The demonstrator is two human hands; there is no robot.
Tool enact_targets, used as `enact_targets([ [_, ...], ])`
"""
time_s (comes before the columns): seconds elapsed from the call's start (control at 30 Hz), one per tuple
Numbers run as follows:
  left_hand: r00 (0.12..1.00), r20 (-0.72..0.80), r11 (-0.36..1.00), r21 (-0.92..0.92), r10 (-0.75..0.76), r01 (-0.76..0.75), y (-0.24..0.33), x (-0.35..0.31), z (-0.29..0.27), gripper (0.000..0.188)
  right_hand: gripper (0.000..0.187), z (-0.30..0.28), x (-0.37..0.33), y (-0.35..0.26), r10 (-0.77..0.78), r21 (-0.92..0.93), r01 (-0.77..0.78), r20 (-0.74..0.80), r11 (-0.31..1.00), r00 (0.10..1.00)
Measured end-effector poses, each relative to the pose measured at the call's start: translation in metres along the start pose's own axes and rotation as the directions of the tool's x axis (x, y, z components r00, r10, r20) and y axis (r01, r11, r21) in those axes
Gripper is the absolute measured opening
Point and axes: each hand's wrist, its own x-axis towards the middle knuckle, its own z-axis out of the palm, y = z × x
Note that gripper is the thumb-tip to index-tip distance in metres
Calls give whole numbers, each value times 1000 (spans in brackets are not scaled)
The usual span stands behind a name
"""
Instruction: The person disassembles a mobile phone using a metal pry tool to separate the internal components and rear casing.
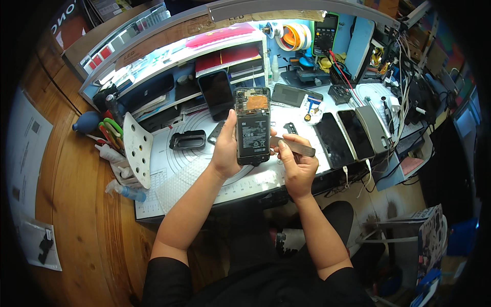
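Note:
My left hand point(225, 148) is closed around an opened phone point(254, 134), thumb along its left edge. The phone is upright, its back cover off, baring a black battery and a copper-coloured patch near the top. In my right hand point(298, 169) a flat dark metal tool point(297, 147) is pinched between thumb and fingers. Its narrower end points at the phone's lower right edge; I cannot tell whether it touches. Behind my right fingers lies a small dark phone part point(290, 128) on the white mat point(225, 192).
Left of the phone sit a black tray-like piece point(187, 139) and bubble wrap point(180, 184). A dark phone point(216, 94) leans on the shelf. Two more phones point(334, 139) point(356, 134) lie at right, near cables point(368, 171). A multimeter point(325, 35) stands behind; pliers point(110, 132) are at left.

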Motion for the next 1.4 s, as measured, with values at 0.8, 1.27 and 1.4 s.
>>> enact_targets([
  [0.8, 980, -141, 891, 450, 142, -64, -11, -6, 8, 61, 16, 8, 0, 3, -158, -332, 156, 21, 930, 987],
  [1.27, 980, -199, 939, 337, 4, 64, -1, -4, 15, 44, 20, -13, 14, -4, 275, 221, -303, 150, 927, 950],
  [1.4, 979, -202, 942, 327, -4, 71, -1, -4, 13, 44, 21, -14, 16, -4, 293, 252, -325, 156, 911, 943],
])
